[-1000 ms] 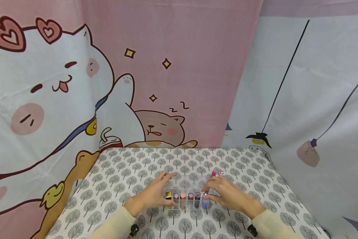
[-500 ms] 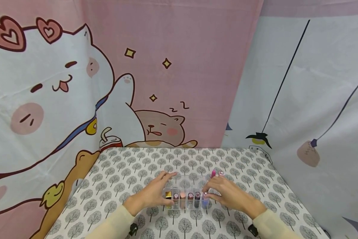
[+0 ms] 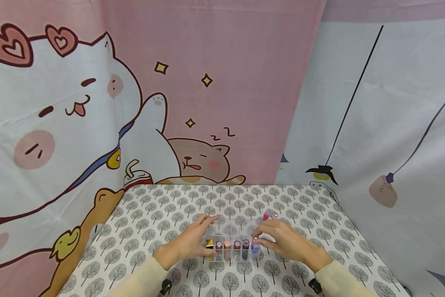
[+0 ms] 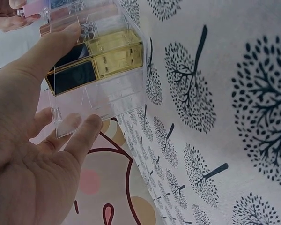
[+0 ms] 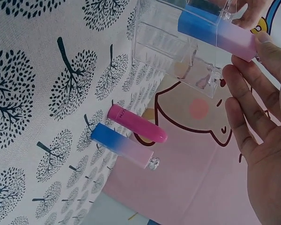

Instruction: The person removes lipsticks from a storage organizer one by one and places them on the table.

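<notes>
The left hand is placed against the left end of a clear plastic organizer. In the left wrist view, the thumb lies along the top edge and the fingers press the outer wall with little curl; the hand steadies the organizer rather than clamping it.

The right hand is at the right end of the organizer. Its fingers are extended and spread, and one fingertip touches the cap end of a blue-to-pink gradient tube seated in the rightmost compartment. The hand is open; it does not enclose the tube.

The organizer stands on a tablecloth printed with grey trees, near the front edge of the table. The front row of compartments holds upright lipsticks: a gold-cased lipstick at the far left, followed by dark and pink-toned ones. The back row appears unfilled.

Behind the right hand, two items lie flat on the cloth, just beside each other and apart from the organizer: a pink tube and a second blue-to-pink tube with a clear cap

A cartoon cat backdrop hangs behind the table
</notes>
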`<state>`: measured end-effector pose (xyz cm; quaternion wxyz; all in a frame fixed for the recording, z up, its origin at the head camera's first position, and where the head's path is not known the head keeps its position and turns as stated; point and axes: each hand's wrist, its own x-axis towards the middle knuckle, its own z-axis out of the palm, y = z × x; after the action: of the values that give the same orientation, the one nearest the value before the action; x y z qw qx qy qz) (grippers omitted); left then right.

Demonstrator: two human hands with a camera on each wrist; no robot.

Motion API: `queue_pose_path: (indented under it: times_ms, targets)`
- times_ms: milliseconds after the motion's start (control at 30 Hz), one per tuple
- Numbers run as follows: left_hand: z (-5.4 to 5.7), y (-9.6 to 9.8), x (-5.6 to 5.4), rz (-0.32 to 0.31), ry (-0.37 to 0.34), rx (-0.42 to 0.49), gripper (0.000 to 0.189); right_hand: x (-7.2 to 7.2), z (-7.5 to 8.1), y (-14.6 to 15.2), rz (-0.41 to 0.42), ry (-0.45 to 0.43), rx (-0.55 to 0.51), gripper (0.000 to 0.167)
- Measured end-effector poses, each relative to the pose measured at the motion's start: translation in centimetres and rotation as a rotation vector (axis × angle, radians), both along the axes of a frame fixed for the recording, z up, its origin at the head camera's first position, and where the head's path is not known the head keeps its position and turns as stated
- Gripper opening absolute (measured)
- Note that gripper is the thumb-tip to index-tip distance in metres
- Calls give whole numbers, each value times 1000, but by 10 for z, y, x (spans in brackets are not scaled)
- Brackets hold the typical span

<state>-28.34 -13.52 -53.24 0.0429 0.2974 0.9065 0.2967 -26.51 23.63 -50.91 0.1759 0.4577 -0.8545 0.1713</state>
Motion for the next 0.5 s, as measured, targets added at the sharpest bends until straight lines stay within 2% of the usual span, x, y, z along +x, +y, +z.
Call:
queue_pose_path:
  times_ms: [500]
  targets:
    - [-2, 0, -1, 6, -10, 2, 123, -2, 1, 2, 14, 21, -26, 27]
